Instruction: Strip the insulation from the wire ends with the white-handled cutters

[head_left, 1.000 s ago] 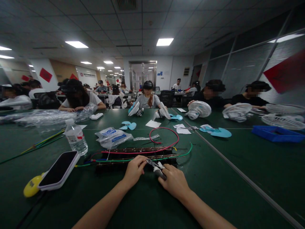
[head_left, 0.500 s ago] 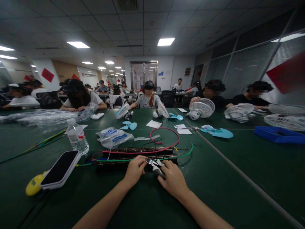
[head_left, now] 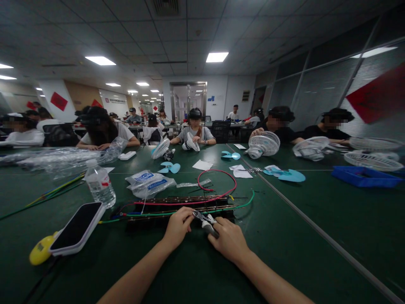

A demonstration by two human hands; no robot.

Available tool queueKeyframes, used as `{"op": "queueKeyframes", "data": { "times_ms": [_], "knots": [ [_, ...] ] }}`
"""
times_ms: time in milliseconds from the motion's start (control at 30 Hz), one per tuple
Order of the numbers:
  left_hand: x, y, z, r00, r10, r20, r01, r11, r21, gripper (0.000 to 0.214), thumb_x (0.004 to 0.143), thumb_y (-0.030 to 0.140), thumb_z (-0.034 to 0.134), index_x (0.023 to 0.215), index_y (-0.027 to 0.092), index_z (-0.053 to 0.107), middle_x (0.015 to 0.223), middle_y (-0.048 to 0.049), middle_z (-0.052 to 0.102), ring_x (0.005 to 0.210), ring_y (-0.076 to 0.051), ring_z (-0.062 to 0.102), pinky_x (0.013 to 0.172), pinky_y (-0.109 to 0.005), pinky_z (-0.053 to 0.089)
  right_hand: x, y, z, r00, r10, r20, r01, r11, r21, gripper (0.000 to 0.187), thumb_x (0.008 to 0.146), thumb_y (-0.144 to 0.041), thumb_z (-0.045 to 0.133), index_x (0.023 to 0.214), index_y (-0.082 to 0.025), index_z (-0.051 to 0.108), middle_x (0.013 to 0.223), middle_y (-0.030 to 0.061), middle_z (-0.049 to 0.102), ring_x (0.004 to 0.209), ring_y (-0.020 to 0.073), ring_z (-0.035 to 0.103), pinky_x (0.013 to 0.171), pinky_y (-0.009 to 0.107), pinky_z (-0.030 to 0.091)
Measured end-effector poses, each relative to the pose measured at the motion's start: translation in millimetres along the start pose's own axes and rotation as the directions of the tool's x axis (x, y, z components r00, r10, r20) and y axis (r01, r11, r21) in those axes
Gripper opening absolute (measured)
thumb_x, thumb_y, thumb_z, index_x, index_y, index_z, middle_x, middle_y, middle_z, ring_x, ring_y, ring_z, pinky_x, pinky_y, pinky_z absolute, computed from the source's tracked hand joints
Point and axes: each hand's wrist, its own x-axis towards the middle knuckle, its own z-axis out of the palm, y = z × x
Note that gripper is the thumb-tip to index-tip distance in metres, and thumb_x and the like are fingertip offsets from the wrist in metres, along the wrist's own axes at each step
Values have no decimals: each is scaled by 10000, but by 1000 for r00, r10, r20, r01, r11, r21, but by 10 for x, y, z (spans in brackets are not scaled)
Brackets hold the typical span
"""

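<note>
My right hand (head_left: 228, 240) is closed round the grey handles of small cutting pliers (head_left: 205, 220), their jaws pointing left toward my left hand. My left hand (head_left: 178, 226) is curled, fingertips pinched at the near edge of a long dark strip board (head_left: 177, 210) lying across the green table (head_left: 300, 236). Red wire (head_left: 221, 185) loops above the board, and a green wire (head_left: 247, 202) runs along it to the right. What the left fingertips pinch is too small to make out.
A phone (head_left: 77, 227) rests on a yellow object (head_left: 39, 252) at near left, with a water bottle (head_left: 100, 184) and plastic bags (head_left: 150, 182) behind. Fan parts, blue blades (head_left: 286, 175) and a blue tray (head_left: 363, 176) lie farther off. Other people sit around the far tables.
My hands and the pliers have barely shifted. A person across the table has moved a fan grille closer to their body.
</note>
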Motion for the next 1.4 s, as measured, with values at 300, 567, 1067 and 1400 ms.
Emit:
{"op": "queueKeyframes", "data": {
  "times_ms": [300, 567, 1067, 1400],
  "knots": [
    [0, 18, 0, 1000, -3, -6, 3, 1000, 7, 260, 865, 326, 468, 845, 158, 665, 1004, -67, 618, 422, -52, 529, 402, -194, 430, -14, 58, -12, 997, -21, -70, 24, 999, 44, 191, 773, -292, 506, 891, -201, 626, 1087, 71, 565, 948, 197, 509, 823, 299, 388],
    [-6, 18, -4, 1000, -3, -10, 3, 1000, 13, 258, 874, 302, 449, 930, 167, 662, 997, -60, 623, 425, -51, 527, 409, -190, 431, -24, 71, 14, 995, -48, -91, 55, 995, 80, 197, 757, -285, 532, 907, -192, 620, 1109, 76, 549, 980, 208, 483, 842, 317, 373],
    [-2, -3, 4, 1000, -1, -14, 1, 1000, -6, 283, 867, 332, 450, 921, 164, 671, 1007, -73, 629, 422, -55, 535, 391, -190, 439, -25, 33, -5, 1000, -11, -11, 11, 1000, 18, 198, 787, -314, 498, 869, -204, 641, 1011, 64, 605, 891, 192, 543, 742, 279, 421],
    [0, 5, 9, 1000, 1, 0, -1, 1000, -11, 287, 874, 334, 444, 920, 165, 671, 1020, -73, 623, 419, -49, 525, 387, -183, 429, -48, 9, -20, 1000, 17, -3, -17, 1000, 0, 207, 800, -326, 481, 855, -206, 640, 980, 60, 607, 865, 187, 546, 702, 267, 414]
  ]
}}
